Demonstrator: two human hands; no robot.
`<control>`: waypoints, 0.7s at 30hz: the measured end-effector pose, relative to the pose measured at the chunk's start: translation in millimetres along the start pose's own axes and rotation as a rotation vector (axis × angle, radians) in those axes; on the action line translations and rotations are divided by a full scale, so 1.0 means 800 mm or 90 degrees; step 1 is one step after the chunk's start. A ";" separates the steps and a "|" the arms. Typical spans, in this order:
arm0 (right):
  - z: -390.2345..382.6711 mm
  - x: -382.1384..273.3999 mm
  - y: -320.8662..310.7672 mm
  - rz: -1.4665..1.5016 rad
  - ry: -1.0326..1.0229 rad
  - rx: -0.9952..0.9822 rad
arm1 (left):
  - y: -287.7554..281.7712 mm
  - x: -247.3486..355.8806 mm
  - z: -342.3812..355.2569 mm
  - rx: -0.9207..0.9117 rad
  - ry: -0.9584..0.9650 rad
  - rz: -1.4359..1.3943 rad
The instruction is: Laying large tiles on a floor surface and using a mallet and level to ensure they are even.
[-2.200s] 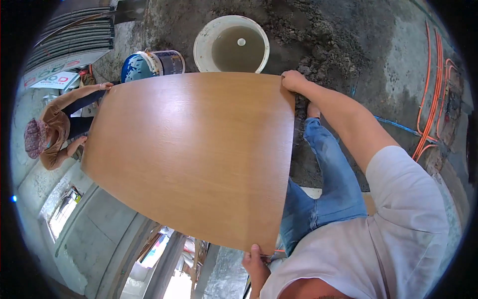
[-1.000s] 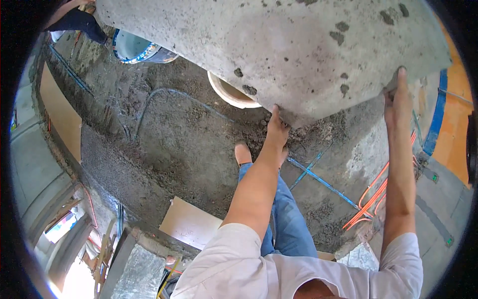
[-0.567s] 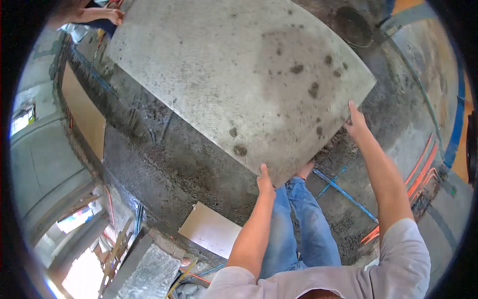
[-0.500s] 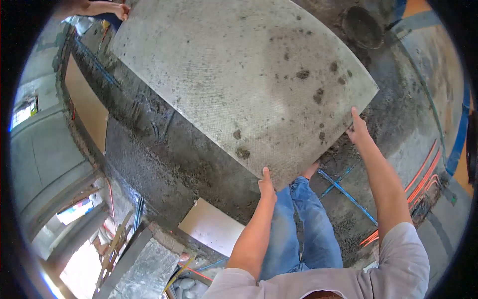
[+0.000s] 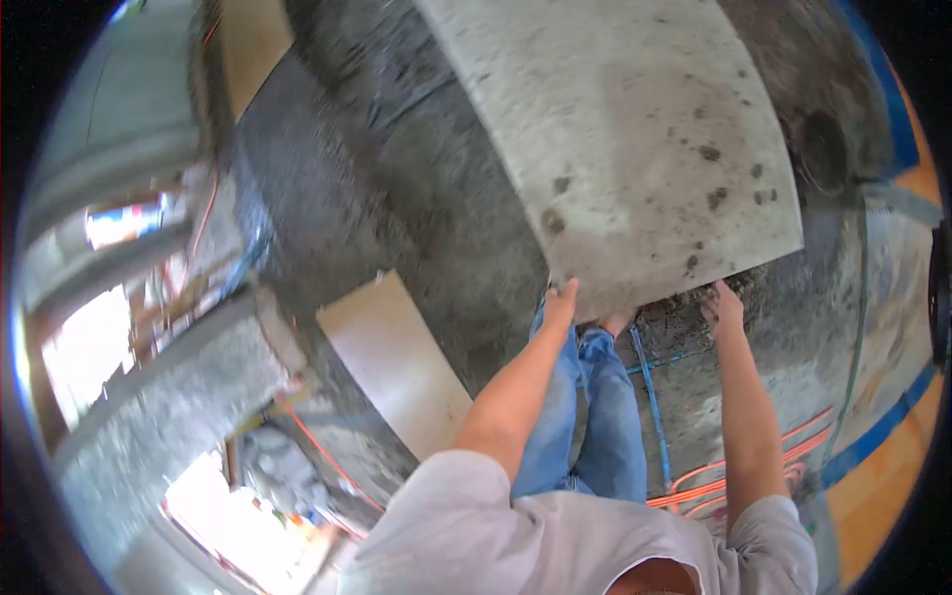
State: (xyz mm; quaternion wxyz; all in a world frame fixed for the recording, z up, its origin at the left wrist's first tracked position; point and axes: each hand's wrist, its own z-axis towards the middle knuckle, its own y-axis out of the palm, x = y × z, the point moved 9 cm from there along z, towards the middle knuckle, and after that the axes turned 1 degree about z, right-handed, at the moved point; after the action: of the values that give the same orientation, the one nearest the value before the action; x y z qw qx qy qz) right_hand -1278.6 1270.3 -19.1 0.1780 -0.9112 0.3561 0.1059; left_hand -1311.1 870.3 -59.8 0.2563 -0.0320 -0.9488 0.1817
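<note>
A large grey tile, its ribbed back facing up with dark mortar spots, reaches from my hands out past the top of the view. My left hand grips its near left corner, thumb on top and fingers hidden beneath. At the near edge farther right, my right hand is closed, its thumb at the rim and its bent fingers just below it. The near edge hangs above my legs and one bare foot.
Grey wet mortar spreads over the floor. A beige tile piece lies left of my legs; another beige panel stands upper left. Blue pipes and orange conduits run at right, near a round dark bucket.
My view has turned, so the large tile sits farther right and more upright. The other person's hand at its far left corner has left the view. My right thumb has slipped back toward the rim.
</note>
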 end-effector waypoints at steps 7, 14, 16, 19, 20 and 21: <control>-0.122 0.117 -0.027 -0.204 0.000 -0.114 | -0.056 -0.099 -0.126 -0.144 -0.191 -0.167; -0.107 0.181 -0.023 -0.281 -0.029 -0.107 | -0.155 -0.223 -0.191 -0.032 -0.207 -0.216; -0.115 0.209 -0.002 -0.309 -0.047 -0.135 | -0.191 -0.280 -0.200 0.022 -0.279 -0.187; -0.088 0.268 -0.021 -0.377 -0.042 -0.181 | -0.190 -0.333 -0.209 0.003 -0.280 -0.142; -0.088 0.284 -0.016 -0.485 -0.066 -0.213 | -0.190 -0.347 -0.206 -0.029 -0.275 -0.101; -0.099 0.306 -0.005 -0.474 -0.057 -0.219 | -0.203 -0.357 -0.199 -0.048 -0.267 -0.057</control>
State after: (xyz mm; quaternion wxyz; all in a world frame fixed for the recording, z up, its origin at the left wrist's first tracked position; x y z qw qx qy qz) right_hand -1093.7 1091.7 -23.8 0.0646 -0.9887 -0.0291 0.1320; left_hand -979.2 727.5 -8.8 0.0595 0.0389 -0.9880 0.1374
